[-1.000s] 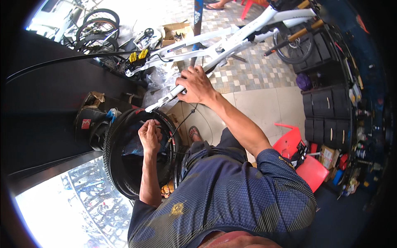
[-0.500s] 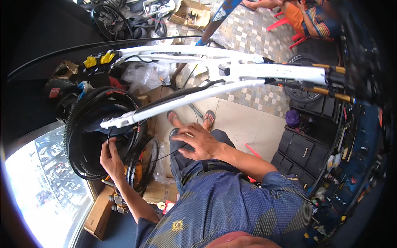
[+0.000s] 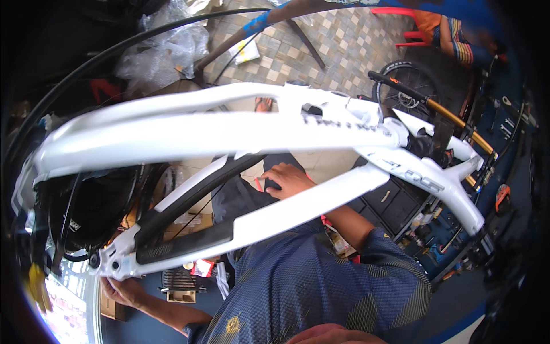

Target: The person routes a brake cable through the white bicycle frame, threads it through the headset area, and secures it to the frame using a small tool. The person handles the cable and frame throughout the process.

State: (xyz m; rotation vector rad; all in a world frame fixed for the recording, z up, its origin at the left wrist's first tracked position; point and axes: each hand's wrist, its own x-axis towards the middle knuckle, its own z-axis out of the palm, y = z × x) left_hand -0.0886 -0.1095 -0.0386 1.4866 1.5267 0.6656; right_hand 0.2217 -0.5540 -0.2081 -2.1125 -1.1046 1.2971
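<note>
A white bicycle frame (image 3: 189,132) stretches across the view, somewhat blurred. Its lower arm, with a black guard (image 3: 183,243), ends in a rear dropout (image 3: 117,261) at the lower left. My left hand (image 3: 123,291) is closed just beneath that dropout; its fingertips are partly hidden and whatever they hold cannot be made out. Over my thigh, seen between the frame's tubes, my right hand (image 3: 289,180) has curved fingers, with a gap between thumb and forefinger and nothing visible in it. A thin black cable (image 3: 197,213) runs behind the lower arm.
A blue and brown stand pole (image 3: 229,46) rises beyond the frame. Clear plastic wrap (image 3: 166,49) lies at the far left. To the right are a wheel (image 3: 404,86), a gold fork tube (image 3: 447,117) and a bench with tools (image 3: 502,198). Another person sits at the far right.
The bicycle frame now looks much nearer and fills more of the view, which has shifted. My left hand has moved lower, staying by the dropout. My right hand's fingers are less spread.
</note>
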